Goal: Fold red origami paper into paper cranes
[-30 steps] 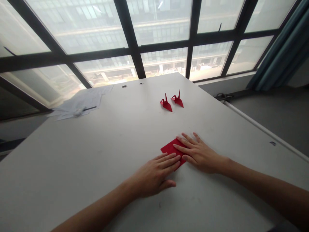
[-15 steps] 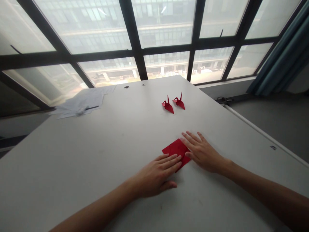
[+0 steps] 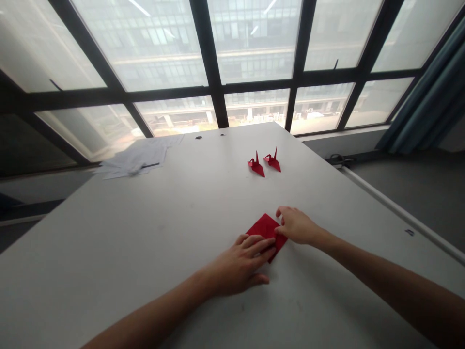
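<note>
Paper [image 3: 263,229], red and folded, lies flat on the white table [image 3: 145,232]. Its near corner sits under the left hand [image 3: 238,264], fingers spread flat, likely to pin it. The right hand [image 3: 296,226] curls at the right edge, apparently pinching it. Two red cranes [image 3: 256,166] stand well beyond, and loose white sheets [image 3: 136,157] lie far left.

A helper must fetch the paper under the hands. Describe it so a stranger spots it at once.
On the white table by the window, look to the near middle. There the left hand lies flat on a red paper and the right hand touches its right edge. Unlike the two red cranes farther back, it lies flat.
</note>
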Action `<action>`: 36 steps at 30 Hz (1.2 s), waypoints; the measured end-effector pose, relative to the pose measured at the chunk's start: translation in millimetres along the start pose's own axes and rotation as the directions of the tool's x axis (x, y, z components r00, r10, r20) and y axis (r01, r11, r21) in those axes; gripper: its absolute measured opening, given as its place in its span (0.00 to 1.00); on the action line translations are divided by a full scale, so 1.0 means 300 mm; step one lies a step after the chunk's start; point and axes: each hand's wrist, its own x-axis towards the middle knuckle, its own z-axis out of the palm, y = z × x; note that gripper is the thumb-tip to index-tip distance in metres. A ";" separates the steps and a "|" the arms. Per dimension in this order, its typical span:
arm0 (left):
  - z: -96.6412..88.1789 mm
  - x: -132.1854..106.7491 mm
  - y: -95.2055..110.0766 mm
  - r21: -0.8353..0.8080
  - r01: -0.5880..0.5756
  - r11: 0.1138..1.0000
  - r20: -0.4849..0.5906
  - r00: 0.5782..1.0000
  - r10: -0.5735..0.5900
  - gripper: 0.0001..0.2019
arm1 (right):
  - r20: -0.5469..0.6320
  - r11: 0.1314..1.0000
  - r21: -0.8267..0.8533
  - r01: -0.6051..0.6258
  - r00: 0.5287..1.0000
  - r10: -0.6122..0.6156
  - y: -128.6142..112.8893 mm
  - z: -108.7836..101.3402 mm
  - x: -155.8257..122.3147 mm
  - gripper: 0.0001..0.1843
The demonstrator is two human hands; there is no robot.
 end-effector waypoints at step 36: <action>-0.070 0.118 -0.138 -0.943 0.260 0.210 0.023 0.675 -0.737 0.19 | -0.123 0.290 0.948 0.127 0.992 -0.033 -0.021 0.029 0.030 0.26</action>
